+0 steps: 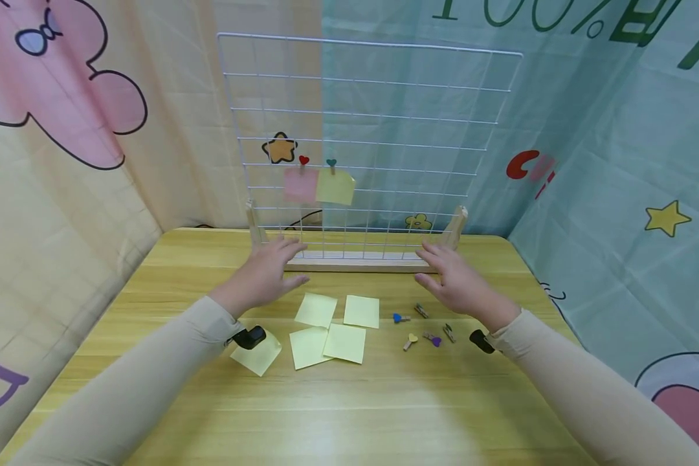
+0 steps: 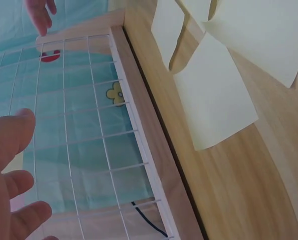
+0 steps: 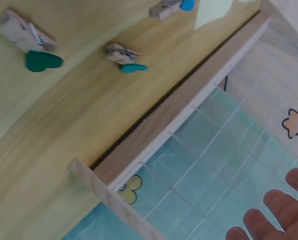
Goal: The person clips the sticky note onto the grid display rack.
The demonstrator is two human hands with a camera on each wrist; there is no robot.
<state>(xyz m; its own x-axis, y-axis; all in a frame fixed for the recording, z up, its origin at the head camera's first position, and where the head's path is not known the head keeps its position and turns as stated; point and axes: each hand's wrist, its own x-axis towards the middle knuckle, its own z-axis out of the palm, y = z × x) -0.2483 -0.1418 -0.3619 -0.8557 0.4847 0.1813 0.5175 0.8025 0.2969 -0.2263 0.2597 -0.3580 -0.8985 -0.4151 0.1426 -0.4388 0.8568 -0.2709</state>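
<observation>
My left hand (image 1: 265, 272) hovers near the lower left of a white wire grid (image 1: 367, 44), fingers extended and holding nothing. On the other side my right hand (image 1: 457, 281) is held out with relaxed fingers, also with nothing in it. The grid stands upright in a wooden base (image 1: 355, 266). A pink sticky note (image 1: 299, 186) hangs on it from a clip with a red heart (image 1: 303, 160). Beside it a yellow sticky note (image 1: 339, 188) hangs from a green heart clip (image 1: 331, 163). Several pale yellow notes (image 1: 347, 343) lie on the table between my forearms.
Several small wooden clothespins with coloured hearts (image 1: 433, 340) lie scattered right of the notes, near my right wrist. One loose note (image 1: 262, 356) lies partly beneath my left wrist. Printed curtains (image 1: 588, 272) enclose the wooden table (image 1: 349, 421) at the back and sides.
</observation>
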